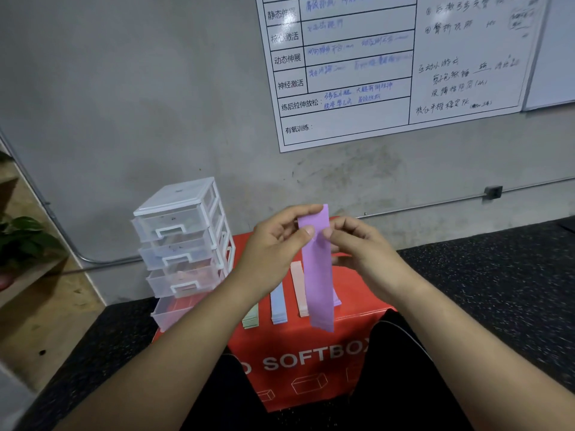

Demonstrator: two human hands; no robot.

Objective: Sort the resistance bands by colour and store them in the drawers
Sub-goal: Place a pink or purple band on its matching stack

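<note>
In the centre of the frame, a person's two hands hold up one purple resistance band. The band hangs straight down, its lower end in front of the near edge of a red box. The left hand pinches the band's top left edge between thumb and curled fingers. The right hand pinches the right edge near the top, thumb in front, fingers curled behind.

On top of the red box, just behind the hanging band, lie flat stacks of bands side by side, each apart from the next: a green stack at the left, partly hidden by the left forearm, then a blue stack, then a pink stack. A purple stack peeks out from behind the held band.

At the left of the box stands a clear plastic drawer unit with a white frame. Its bottom drawer is pulled out.

A whiteboard with handwriting fills the upper right of the frame, on a grey wall. Green leaves show at the left edge.
</note>
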